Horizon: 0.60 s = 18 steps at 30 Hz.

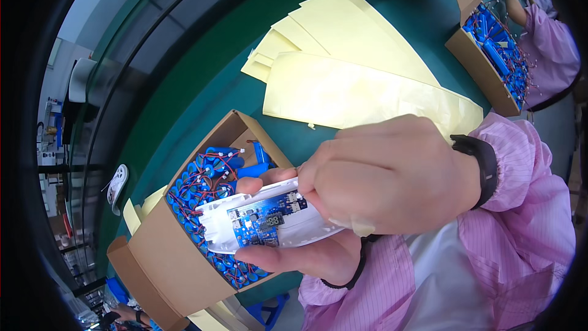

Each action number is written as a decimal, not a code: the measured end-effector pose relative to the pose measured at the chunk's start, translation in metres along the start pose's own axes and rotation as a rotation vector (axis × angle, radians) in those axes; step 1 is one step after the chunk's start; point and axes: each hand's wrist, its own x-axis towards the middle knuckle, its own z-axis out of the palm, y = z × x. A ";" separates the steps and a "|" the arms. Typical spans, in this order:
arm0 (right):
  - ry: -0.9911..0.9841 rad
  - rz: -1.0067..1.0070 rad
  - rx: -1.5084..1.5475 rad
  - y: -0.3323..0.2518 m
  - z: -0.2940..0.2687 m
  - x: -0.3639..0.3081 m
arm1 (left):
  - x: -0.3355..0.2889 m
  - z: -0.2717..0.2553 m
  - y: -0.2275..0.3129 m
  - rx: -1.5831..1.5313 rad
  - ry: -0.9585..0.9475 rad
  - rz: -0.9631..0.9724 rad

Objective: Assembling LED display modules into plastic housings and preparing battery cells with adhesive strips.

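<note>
My left hand (318,258) is wrapped round a white plastic casing half (222,239), its thumb along the near edge and fingertips on the far edge. Inside the casing lies a blue circuit board (250,228) with a small dark display and metal connectors. My right hand (392,175) is closed over the casing's right end, fingertips pressed down inside it. Whatever those fingers pinch is hidden behind the hand. Just beyond and left of the casing stands an open cardboard box (184,270) holding many blue battery cells (208,168) with red and black leads.
Yellow paper sheets (361,86) lie fanned across the green table (196,119). At the far right, another open cardboard box (484,70) holds more wired blue cells. Beside it a person in a pink sleeve (548,40) works. Another person's hand (125,312) shows at lower left.
</note>
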 end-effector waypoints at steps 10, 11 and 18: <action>0.124 -0.100 0.026 0.005 0.004 0.004 | 0.000 0.002 -0.006 0.053 0.123 0.060; 0.132 -0.087 0.043 0.003 0.006 0.004 | 0.001 -0.001 -0.007 0.121 0.130 0.111; 0.117 -0.112 -0.035 0.002 0.006 0.004 | 0.000 -0.004 -0.007 0.128 0.144 0.119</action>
